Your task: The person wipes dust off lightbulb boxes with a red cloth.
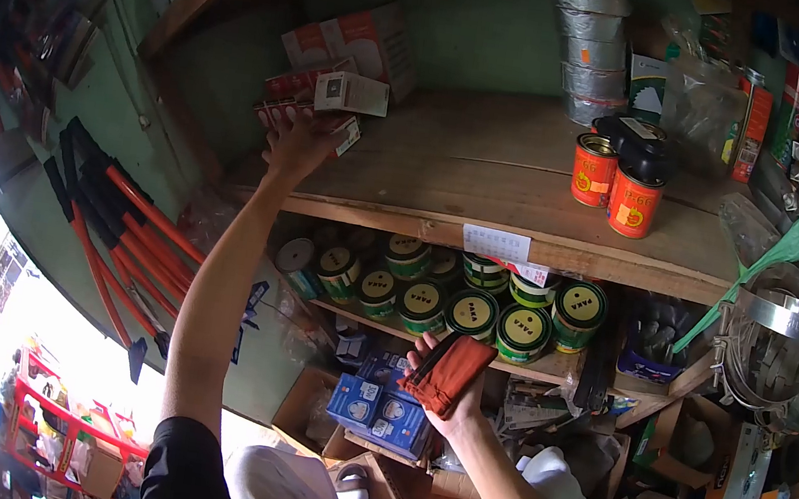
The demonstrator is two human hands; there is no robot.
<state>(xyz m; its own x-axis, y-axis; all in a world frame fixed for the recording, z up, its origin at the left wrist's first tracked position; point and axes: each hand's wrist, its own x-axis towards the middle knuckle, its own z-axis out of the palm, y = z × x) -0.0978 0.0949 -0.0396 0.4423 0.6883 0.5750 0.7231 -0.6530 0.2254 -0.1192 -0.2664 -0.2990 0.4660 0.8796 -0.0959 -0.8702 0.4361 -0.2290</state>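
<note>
My left hand (292, 143) reaches up to the left end of the wooden shelf, its fingers spread over a small dark red box (346, 135) at the front of a pile. A white box (352, 93) and a larger red and grey carton (371, 44) sit just behind it. Whether my left thumb presses on the box is hidden. Lower down, in front of the paint cans, my right hand (461, 414) holds a folded orange-brown cloth (454, 373) with a dark edge, palm up beneath it.
Orange cans (634, 205) with a black object (635, 144) and stacked silver tape rolls (592, 53) stand on the shelf (452, 156). Several green paint cans (523, 331) fill the level below. Blue boxes (378, 413) sit underneath; red-handled tools (133, 245) hang left.
</note>
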